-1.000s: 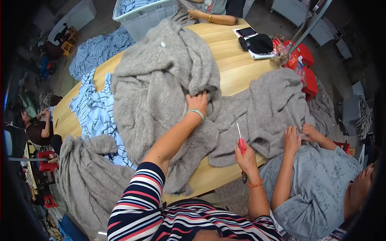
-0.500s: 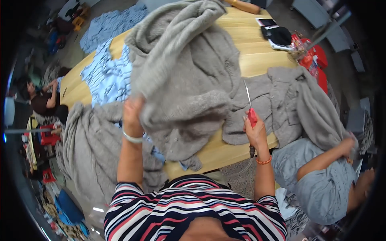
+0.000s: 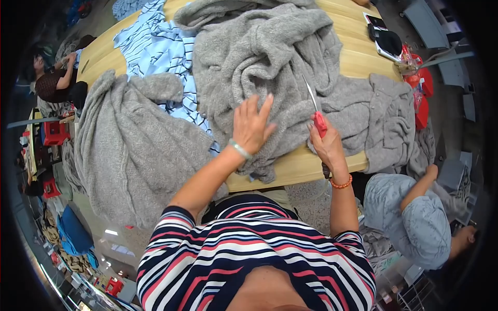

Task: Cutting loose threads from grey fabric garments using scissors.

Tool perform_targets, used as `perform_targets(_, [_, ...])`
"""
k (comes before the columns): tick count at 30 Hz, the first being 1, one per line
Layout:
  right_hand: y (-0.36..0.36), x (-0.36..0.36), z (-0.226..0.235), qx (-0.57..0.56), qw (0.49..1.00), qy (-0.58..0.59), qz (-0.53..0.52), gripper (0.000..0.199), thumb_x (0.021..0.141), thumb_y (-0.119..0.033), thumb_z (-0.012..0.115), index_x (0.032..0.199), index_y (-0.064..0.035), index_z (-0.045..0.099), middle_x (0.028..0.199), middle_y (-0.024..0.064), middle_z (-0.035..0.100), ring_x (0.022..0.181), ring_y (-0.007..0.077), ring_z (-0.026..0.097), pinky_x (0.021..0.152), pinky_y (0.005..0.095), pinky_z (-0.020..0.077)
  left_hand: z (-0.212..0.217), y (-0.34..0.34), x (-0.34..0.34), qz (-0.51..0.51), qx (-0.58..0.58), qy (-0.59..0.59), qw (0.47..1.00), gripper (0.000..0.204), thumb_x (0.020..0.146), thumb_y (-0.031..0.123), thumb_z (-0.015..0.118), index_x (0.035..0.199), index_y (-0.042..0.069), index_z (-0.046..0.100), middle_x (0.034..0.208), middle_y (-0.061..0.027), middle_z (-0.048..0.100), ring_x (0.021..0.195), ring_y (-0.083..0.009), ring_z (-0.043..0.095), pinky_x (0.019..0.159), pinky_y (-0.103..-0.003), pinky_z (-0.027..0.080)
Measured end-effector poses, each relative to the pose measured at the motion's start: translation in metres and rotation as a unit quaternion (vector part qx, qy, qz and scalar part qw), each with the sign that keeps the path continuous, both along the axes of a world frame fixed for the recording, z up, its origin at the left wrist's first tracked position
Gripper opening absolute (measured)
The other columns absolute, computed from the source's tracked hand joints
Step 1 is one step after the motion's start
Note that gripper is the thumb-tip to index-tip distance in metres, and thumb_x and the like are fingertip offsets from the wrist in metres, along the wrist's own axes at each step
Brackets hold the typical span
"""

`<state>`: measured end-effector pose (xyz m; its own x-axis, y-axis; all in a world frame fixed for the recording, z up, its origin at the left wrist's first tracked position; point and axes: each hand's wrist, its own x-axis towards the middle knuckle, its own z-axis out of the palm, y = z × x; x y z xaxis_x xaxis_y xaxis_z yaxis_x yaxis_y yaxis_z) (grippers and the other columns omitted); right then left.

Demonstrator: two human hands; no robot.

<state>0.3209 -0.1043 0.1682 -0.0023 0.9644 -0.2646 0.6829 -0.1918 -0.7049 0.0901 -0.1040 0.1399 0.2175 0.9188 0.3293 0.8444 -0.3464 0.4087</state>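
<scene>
A grey knit garment (image 3: 228, 72) lies bunched across the middle of the table. Over its near part is my left hand (image 3: 250, 127), fingers spread and nothing gripped; whether it touches the knit I cannot tell. My right hand (image 3: 328, 147) is closed around a red air blow gun (image 3: 320, 124) with a slim silver nozzle pointing away over the grey cloth. A dark connector and a thin hose hang below that fist. Another grey knit garment (image 3: 132, 150) drapes over the table's left edge, and a further grey knit piece (image 3: 358, 106) lies to the right.
Blue striped fabric (image 3: 155, 46) sits between the grey piles on the wooden table (image 3: 363, 57). A black item (image 3: 388, 42) and a phone (image 3: 375, 20) rest at the far right, near red bags (image 3: 415, 78). A co-worker in grey-blue (image 3: 410, 207) is close on my right.
The lifted grey garment has come down onto the table. My left hand has let go of it, moved right and spread its fingers. My right hand still holds the blow gun.
</scene>
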Motion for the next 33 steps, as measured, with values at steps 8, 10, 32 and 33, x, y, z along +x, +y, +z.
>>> perform_targets(8, [-0.007,-0.005,0.002,0.027,0.999,-0.041,0.007,0.033,0.088,-0.021,0.060,0.116,-0.0033,0.059,0.097,0.0193,0.067,0.087,0.0320,0.066,0.077,0.0347,0.0497,-0.064,0.068,-0.117,0.140,-0.201,-0.187,0.951,0.021,0.081,0.010,0.056,0.096,0.000,0.066,0.083,-0.0167,0.065,0.080,-0.0278,0.063,0.066,-0.042,0.047])
perform_targets(10, [-0.009,-0.013,-0.001,0.003,0.999,-0.026,0.017,0.034,0.088,-0.021,0.060,0.117,-0.0037,0.059,0.099,0.0203,0.066,0.090,0.0353,0.065,0.079,0.0356,0.0496,-0.021,0.055,-0.150,0.022,-0.284,-0.720,0.633,0.031,0.087,0.013,0.056,0.114,-0.001,0.059,0.113,-0.0133,0.064,0.105,-0.0265,0.062,0.090,-0.041,0.050])
perform_targets(32, [-0.029,-0.035,0.046,-0.043,0.992,0.013,0.115,0.027,0.088,-0.016,0.059,0.114,-0.0073,0.059,0.079,0.0211,0.062,0.067,0.0285,0.062,0.067,0.0373,0.0488,-0.014,0.000,-0.077,0.076,-0.269,-0.698,0.660,0.036,0.085,0.004,0.067,0.119,0.001,0.056,0.109,-0.0058,0.065,0.094,-0.0122,0.061,0.085,-0.027,0.050])
perform_targets(33, [-0.032,-0.038,0.054,-0.054,0.980,-0.029,0.189,0.028,0.088,-0.018,0.060,0.113,-0.0077,0.059,0.078,0.0217,0.062,0.070,0.0332,0.063,0.067,0.0408,0.0485,-0.029,-0.005,-0.068,0.064,-0.272,-0.705,0.652,0.033,0.087,0.005,0.066,0.118,0.002,0.057,0.107,-0.0047,0.066,0.090,-0.0126,0.063,0.084,-0.026,0.050])
